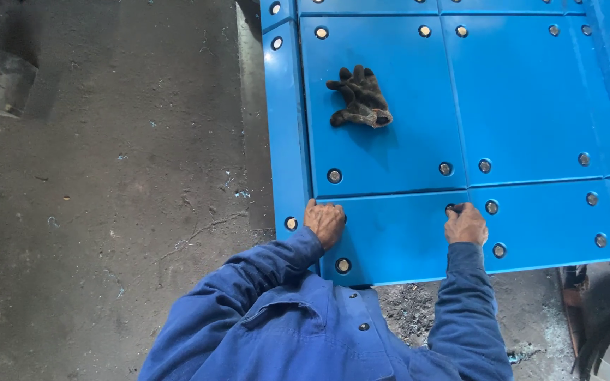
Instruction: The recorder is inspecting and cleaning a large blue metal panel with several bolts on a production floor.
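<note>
The left hand (325, 222) lies curled on the big flat blue plastic panel (390, 240), at its top left corner. The right hand (466, 224) curls over a round bolt hole (452, 208). A dark cloth glove (360, 97) lies well above both hands. Bare grey concrete floor (107, 197) spreads left of the left hand.

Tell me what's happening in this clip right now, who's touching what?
A person in a blue work jacket leans over a large blue panel assembly lying above a dirty concrete floor. The left hand rests at one top corner of the nearest blue panel, the right hand at the other, each over a bolt hole. Whether either hand holds anything cannot be seen. A dark work glove lies unused on the panel beyond. Round bolt heads dot the panel corners.
</note>
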